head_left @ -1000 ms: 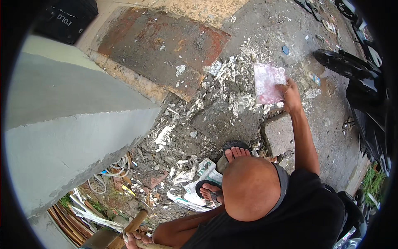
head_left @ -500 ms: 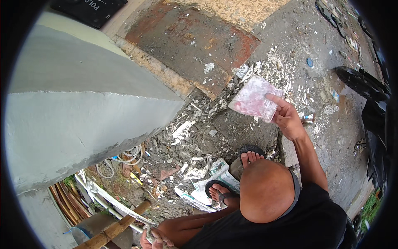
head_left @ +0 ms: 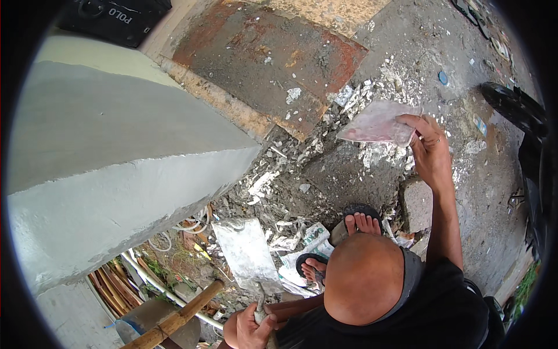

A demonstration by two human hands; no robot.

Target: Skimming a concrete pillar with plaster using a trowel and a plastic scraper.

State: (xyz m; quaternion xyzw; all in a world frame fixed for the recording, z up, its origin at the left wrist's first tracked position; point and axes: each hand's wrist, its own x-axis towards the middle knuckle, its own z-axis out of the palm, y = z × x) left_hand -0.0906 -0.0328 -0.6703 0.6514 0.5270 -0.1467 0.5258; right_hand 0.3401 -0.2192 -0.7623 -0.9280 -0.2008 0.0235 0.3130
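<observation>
Trowel (head_left: pixel 245 249): blade has swung into view, left of the sandals (head_left: pixel 363 209).
Left hand (head_left: pixel 257 327): closed round the trowel's handle end.
Pink board (head_left: pixel 376 121): tilted more edge-on than before, out over the rubble (head_left: pixel 264 183).
Right hand (head_left: pixel 431 148): clamped on the board's right edge.
Wooden pole (head_left: pixel 180 315): left of left hand.

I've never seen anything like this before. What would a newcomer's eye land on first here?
Probably the smeared pinkish-white flat piece right of centre, held in the right hand above the debris-strewn ground. Next comes the broad-bladed trowel in the left hand, at the lower middle. The smooth grey plastered structure filling the left side stands out too.
</observation>
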